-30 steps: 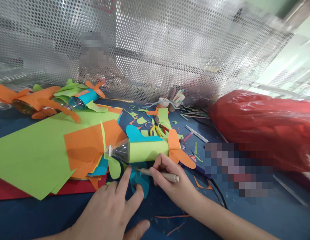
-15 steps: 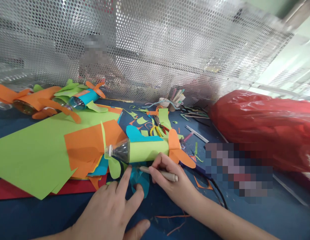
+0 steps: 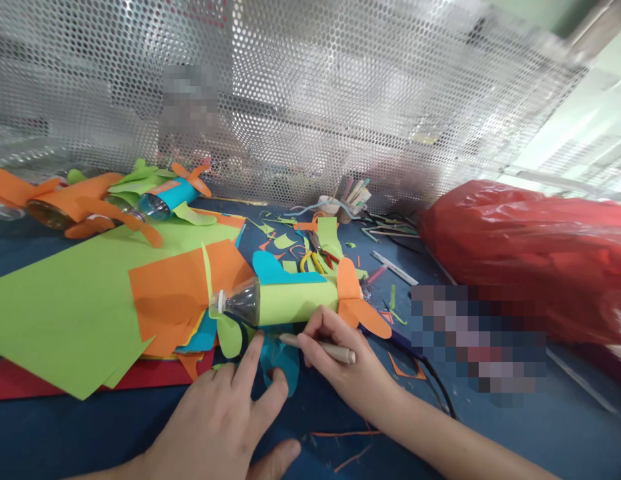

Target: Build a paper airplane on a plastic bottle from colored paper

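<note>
A clear plastic bottle (image 3: 244,300) lies on its side, wrapped in a light green paper band (image 3: 295,301), its white-capped neck pointing left. A blue paper wing (image 3: 270,267) stands along its far side, and a second blue paper wing (image 3: 285,363) lies on the near side. Orange paper fins (image 3: 365,316) sit at the tail and a green paper propeller (image 3: 230,335) at the cap. My right hand (image 3: 335,347) grips a grey pen (image 3: 337,352), its tip over the near wing. With fingers spread, my left hand (image 3: 230,407) touches that wing's edge.
Large green paper sheets (image 3: 80,287) and orange paper (image 3: 175,287) lie to the left. Behind them are finished bottle planes (image 3: 173,198). Paper scraps surround yellow-and-red-handled pliers (image 3: 317,257). A pen cup (image 3: 346,210) and a red plastic bag (image 3: 530,253) stand farther back, before a perforated metal screen (image 3: 310,100).
</note>
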Motion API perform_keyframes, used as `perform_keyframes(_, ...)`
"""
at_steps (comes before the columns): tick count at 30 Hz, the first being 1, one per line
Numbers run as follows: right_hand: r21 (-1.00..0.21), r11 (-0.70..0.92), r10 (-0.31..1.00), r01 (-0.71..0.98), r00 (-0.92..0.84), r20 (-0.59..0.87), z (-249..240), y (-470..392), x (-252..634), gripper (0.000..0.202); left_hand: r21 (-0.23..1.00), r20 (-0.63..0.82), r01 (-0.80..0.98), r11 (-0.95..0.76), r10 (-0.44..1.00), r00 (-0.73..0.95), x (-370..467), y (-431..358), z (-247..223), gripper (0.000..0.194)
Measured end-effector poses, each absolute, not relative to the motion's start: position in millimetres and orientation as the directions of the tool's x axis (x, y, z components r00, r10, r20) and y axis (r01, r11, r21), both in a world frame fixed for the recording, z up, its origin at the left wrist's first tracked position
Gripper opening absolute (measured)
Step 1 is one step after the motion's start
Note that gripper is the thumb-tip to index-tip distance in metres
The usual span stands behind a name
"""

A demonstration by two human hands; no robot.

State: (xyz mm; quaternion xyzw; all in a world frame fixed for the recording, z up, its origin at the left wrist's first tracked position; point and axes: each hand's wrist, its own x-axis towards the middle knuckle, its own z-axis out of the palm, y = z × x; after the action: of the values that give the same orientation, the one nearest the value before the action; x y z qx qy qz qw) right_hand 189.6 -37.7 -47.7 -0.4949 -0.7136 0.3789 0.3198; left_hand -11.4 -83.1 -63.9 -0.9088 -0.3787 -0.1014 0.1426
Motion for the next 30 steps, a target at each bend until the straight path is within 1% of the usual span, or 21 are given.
perform_keyframes(5,-0.858,0.218,0.944,0.465,-0.323,0.064,-47.0,-38.1,190.1,0.019,-0.188,0.287,0.718,-0.670,0.662,0.693,-12.4,-84.2,-64.0,0.041)
perform_keyframes(18,-0.857,0.231,0.942,0.461,-0.328,0.078,-45.2,-38.8,189.6,0.018,-0.186,0.273,0.710,-0.679,0.658,0.702,-12.6,-83.7,-63.9,0.041)
perform_keyframes(20,-0.883,0.212,0.946,0.418,-0.316,0.078,-43.6,-39.2,188.6,0.018,-0.188,0.274,0.717,-0.672,0.665,0.695,-12.1,-84.2,-63.8,0.041)
perform_keyframes(24,-0.955,0.161,0.951,0.251,-0.299,0.082,-40.1,-40.5,188.4,0.020,-0.182,0.256,0.715,-0.675,0.669,0.697,-10.7,-83.1,-61.8,0.042)
perform_keyframes(25,-0.957,0.161,0.950,0.243,-0.300,0.084,-39.8,-40.9,188.9,0.021,-0.179,0.251,0.714,-0.677,0.670,0.698,-10.4,-82.7,-61.2,0.042)
perform_keyframes(30,-0.890,0.200,0.958,0.410,-0.271,0.090,-43.4,-41.5,192.4,0.019,-0.170,0.230,0.710,-0.684,0.673,0.703,-10.5,-81.8,-59.2,0.043)
